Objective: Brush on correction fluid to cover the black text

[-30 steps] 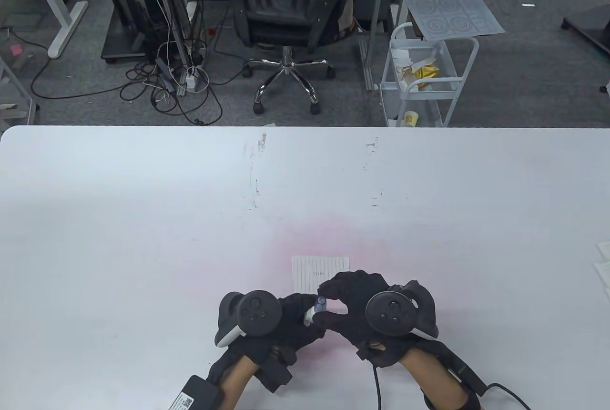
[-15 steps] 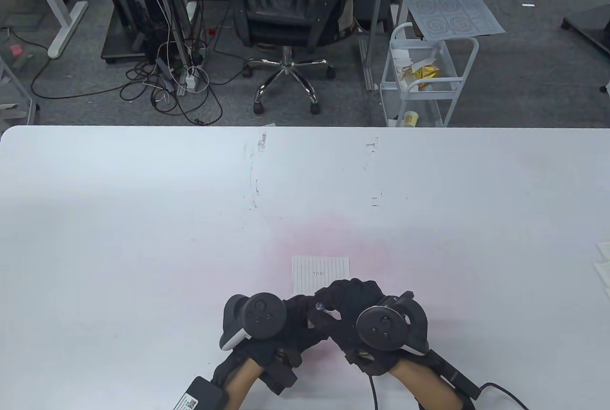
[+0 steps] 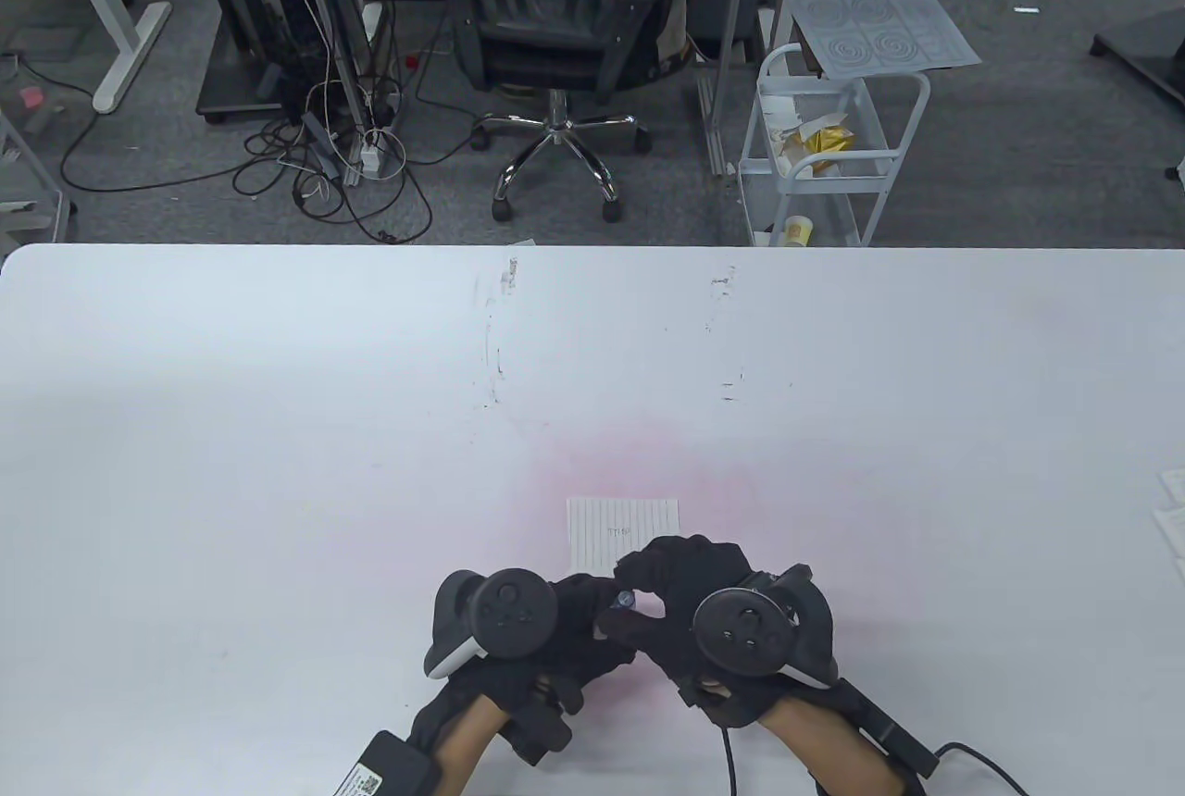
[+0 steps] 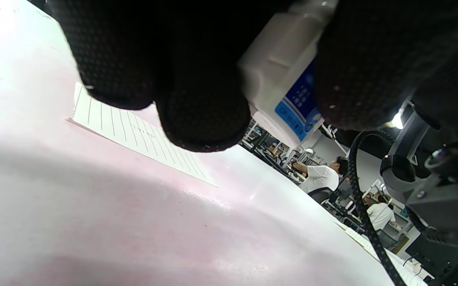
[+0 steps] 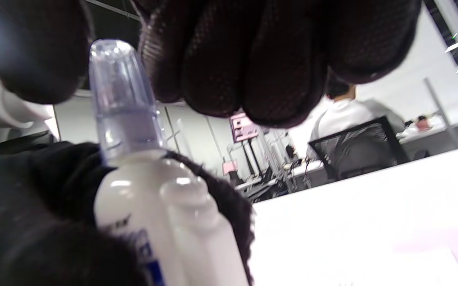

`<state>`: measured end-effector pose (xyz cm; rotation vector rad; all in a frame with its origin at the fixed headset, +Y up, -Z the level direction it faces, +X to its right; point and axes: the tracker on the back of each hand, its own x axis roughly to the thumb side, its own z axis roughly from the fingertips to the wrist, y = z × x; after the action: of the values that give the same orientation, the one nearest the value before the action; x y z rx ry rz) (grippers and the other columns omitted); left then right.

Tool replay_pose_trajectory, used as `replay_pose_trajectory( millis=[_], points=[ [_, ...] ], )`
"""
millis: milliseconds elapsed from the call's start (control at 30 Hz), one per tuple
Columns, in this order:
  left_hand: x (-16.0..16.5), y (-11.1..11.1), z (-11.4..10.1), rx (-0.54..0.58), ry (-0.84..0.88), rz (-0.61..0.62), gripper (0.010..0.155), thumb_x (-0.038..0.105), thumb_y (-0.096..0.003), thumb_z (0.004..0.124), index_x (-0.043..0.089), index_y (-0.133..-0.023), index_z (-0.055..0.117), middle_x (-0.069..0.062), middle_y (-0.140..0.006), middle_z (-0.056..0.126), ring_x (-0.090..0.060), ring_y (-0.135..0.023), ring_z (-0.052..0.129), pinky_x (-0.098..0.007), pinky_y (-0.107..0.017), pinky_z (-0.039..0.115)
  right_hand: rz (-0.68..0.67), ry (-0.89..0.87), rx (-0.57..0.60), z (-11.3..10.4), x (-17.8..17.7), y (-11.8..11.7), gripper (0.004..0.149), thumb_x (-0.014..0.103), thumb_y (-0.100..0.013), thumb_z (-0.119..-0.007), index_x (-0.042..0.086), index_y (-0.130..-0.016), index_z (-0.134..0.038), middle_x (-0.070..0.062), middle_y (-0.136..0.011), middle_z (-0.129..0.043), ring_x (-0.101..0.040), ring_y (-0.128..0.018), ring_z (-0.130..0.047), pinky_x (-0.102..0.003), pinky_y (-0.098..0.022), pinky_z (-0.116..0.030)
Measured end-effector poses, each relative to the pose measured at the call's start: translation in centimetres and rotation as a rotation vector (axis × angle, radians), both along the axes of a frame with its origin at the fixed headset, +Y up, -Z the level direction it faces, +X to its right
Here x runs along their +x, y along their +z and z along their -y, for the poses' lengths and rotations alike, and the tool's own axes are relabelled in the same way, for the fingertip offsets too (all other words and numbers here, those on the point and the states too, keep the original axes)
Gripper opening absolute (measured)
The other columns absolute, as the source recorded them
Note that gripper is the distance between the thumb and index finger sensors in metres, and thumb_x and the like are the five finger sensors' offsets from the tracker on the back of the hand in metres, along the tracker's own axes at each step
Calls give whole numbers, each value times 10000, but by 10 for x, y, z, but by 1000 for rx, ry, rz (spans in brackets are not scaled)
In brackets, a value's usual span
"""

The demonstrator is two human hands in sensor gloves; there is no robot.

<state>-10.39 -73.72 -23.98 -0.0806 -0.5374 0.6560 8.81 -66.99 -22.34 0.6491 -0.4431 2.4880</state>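
Observation:
A small white correction fluid bottle (image 3: 618, 603) with a blue label and a clear cap (image 5: 122, 99) is held between both hands near the table's front edge. My left hand (image 3: 592, 618) grips the bottle's body (image 4: 282, 75). My right hand (image 3: 641, 594) has its thumb and fingers (image 5: 261, 59) closed around the cap. A small lined paper (image 3: 622, 529) with a short line of black text (image 3: 618, 532) lies flat on the table just beyond the hands. It also shows in the left wrist view (image 4: 133, 133). The brush is hidden.
The white table (image 3: 278, 426) has a pink tint around the paper and scuff marks (image 3: 495, 342) further back. Some white sheets (image 3: 1171, 509) lie at the right edge. An office chair (image 3: 555, 28) and a white cart (image 3: 833, 148) stand beyond the far edge.
My right hand has moved left, closer to my left hand. The bottle has tipped from lying slantwise to pointing its cap up at the camera. The paper has not moved.

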Motion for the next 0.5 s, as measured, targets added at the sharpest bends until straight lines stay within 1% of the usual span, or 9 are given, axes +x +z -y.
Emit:
replay_pose_trajectory(
  millis=[67,133,167,233,367,500],
  points=[
    [1,0,0,-6,-2,4,590,497,-315,966,219,-824,854,-81,-739,995,-153,-462,1113,-384,-451,917,11,0,2,1,-2,2,511,588,-311,-875,215,-660,-876,-35,-589,-922,-261,-405,-1010,-510,-420,-806],
    [1,1,0,-2,-7,7,591,503,-312,967,222,-820,858,-79,-735,999,-156,-462,1115,-383,-450,918,-30,-6,-10,1,-4,2,493,553,-318,-887,205,-667,-876,-44,-590,-925,-262,-402,-1014,-512,-417,-811],
    [1,1,0,-6,-2,12,588,504,-311,970,226,-817,860,-77,-734,1000,-161,-463,1116,-386,-451,916,-69,-27,-28,1,-5,2,487,536,-324,-891,200,-676,-874,-51,-599,-922,-267,-411,-1014,-516,-421,-809],
    [2,2,-2,2,2,13,585,511,-309,971,231,-811,864,-73,-729,1002,-161,-461,1115,-386,-450,916,-94,-60,-40,0,-4,1,476,510,-327,-900,193,-681,-877,-60,-615,-919,-283,-432,-1013,-527,-431,-804],
    [1,1,-3,8,11,11,587,519,-304,975,238,-807,868,-69,-724,1004,-159,-459,1112,-386,-452,913,-152,-71,-47,-2,-2,0,472,473,-335,-894,191,-713,-871,-70,-658,-914,-309,-481,-1013,-539,-455,-794],
    [1,1,-1,-1,0,25,585,513,-301,980,239,-807,871,-71,-730,1003,-165,-467,1109,-390,-460,905,-277,-31,-69,-2,-5,-2,469,413,-355,-878,192,-768,-855,-81,-725,-895,-333,-556,-1004,-551,-490,-777]
  ],
)
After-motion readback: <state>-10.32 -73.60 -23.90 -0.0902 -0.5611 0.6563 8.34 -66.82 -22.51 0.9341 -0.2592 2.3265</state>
